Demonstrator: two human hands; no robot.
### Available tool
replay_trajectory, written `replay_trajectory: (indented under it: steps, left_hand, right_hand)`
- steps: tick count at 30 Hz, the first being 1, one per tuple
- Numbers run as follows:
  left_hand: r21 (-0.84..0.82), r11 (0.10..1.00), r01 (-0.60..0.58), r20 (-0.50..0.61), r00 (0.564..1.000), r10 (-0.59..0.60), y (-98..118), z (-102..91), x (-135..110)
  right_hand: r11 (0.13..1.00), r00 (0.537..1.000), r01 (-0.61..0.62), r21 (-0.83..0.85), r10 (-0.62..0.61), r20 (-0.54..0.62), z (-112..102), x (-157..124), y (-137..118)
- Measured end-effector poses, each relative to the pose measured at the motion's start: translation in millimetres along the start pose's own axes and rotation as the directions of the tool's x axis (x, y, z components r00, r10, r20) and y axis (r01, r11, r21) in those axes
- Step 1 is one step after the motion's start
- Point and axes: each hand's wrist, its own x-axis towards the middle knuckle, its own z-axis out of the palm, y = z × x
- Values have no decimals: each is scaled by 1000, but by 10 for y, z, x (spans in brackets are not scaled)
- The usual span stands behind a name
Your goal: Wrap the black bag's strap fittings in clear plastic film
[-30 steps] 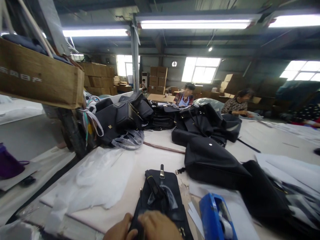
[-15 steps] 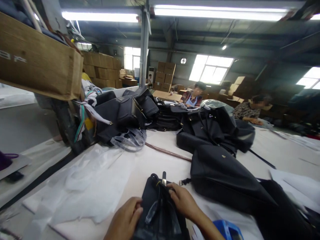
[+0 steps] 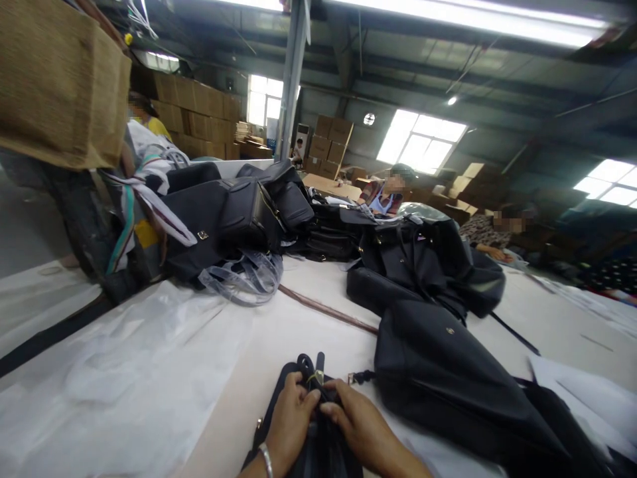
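A small black bag (image 3: 279,425) lies on the white table (image 3: 293,332) right in front of me, at the bottom middle of the view. My left hand (image 3: 290,425) and my right hand (image 3: 359,426) meet on its top end, fingers pinched around the rolled black strap (image 3: 309,369) and its metal clasp. A bracelet sits on my left wrist. Most of the bag is hidden under my hands.
A large black bag (image 3: 448,372) lies just right of my hands. More black bags (image 3: 239,212) are heaped at the back, with clear plastic wrap (image 3: 246,279). White wrapping sheets (image 3: 114,372) cover the left. A cardboard box (image 3: 54,86) hangs upper left. Two people sit behind.
My hands have come together on the strap at the bag's top end. The view has swung left, and the blue tape dispenser has left the frame.
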Motion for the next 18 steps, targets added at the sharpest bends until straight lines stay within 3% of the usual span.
replay_trajectory:
  steps: [3,8,11,18]
  left_hand:
    - [-44,999,-30,-5,1000,30,-27,44,71]
    - [-187,982,-9,104,994,29,-149,113,171]
    - [-257,966,30,159,987,12,-213,132,214]
    - [-321,946,55,195,981,10,-139,152,201]
  right_hand:
    - [999,999,-1,46,-1,49,-104,71,17]
    - [995,999,1,98,-6,50,-191,169,182]
    - [999,998,18,48,-21,51,-195,199,257]
    - [998,986,-58,7,57,158,-216,182,151]
